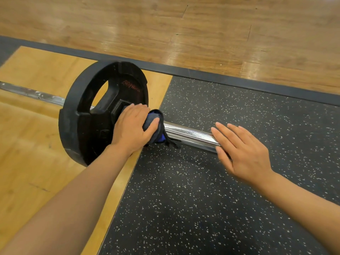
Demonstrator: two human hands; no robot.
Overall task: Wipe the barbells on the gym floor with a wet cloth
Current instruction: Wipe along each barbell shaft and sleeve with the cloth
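You are looking down at one barbell lying across the gym floor, its chrome sleeve stretching to the right over black speckled rubber matting and its thinner shaft running off to the left over a wooden platform panel. A black weight plate stands upright on the bar between the two.

Your left hand is closed around a bunched dark grey and blue cloth, pressing it onto the sleeve right against the plate's hub. That grip is tight: fingers curl over the top of the cloth and the thumb pinches it from the near side.

Your right hand lies flat and open, fingers straight and together, resting on the outer end of the sleeve. It holds nothing and seems only to steady the bar.

Judging progress: the wiping looks to be at the inner end of this sleeve. The stretch of chrome between your hands shines, though you cannot tell from this whether it has been wiped. The shaft beyond the plate, the plate itself and any other barbells appear still to do.
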